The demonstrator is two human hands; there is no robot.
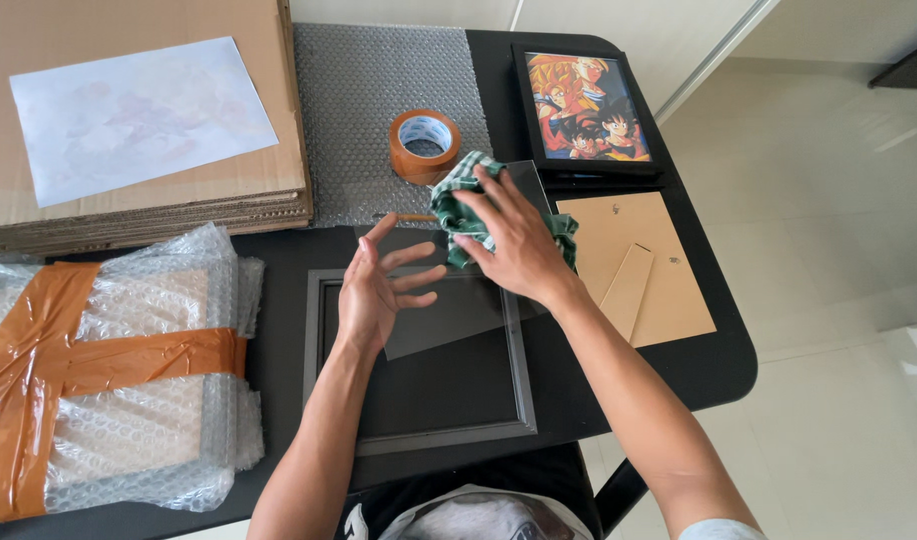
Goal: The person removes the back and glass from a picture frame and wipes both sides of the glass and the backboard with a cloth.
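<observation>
Now: wiping a glass pane over an empty frame.

Right hand [514, 245] presses a green checked cloth [459, 205] flat onto the clear glass pane [459, 310], its grip spread over the cloth rather than clenched. Left hand [374, 290] steadies the pane's left edge, fingers splayed and released. The pane lies tilted above the dark empty frame [419, 400] on the black surface [699, 365], near the tape roll [425, 145] and the tan backing board [634, 265].
</observation>
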